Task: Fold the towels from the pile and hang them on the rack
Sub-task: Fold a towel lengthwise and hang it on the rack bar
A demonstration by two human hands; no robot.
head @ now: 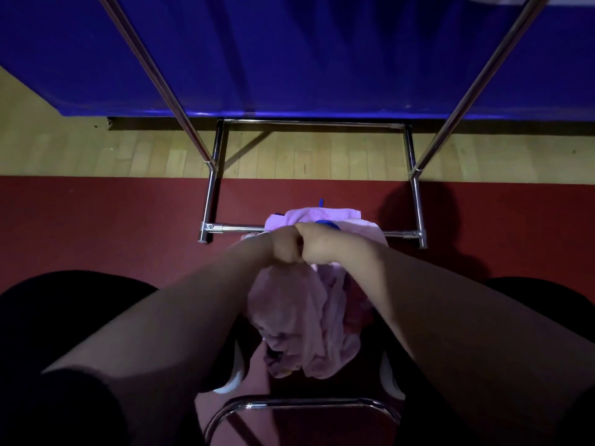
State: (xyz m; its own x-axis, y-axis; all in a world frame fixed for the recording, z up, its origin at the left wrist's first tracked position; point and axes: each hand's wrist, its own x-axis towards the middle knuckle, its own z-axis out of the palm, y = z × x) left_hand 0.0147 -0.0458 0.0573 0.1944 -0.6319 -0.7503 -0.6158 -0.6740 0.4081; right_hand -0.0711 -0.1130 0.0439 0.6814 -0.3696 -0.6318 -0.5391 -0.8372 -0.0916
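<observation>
A pink towel point(299, 320) hangs bunched from both my hands, low in the middle of the view. My left hand point(285, 244) and my right hand point(318, 244) are held knuckle to knuckle, each gripping the towel's top edge. Just beyond them more pink towels point(325, 215) lie in a pile on the floor, with a bit of blue showing. The chrome rack point(231, 227) stands in front of me: its low front bar passes behind my hands, and two slanted poles rise to the upper left and upper right.
A chair's chrome frame point(302, 403) curves under my arms at the bottom. The floor is red mat point(96, 220) near me and pale wood point(154, 156) farther off. A blue curtain point(289, 53) closes off the back.
</observation>
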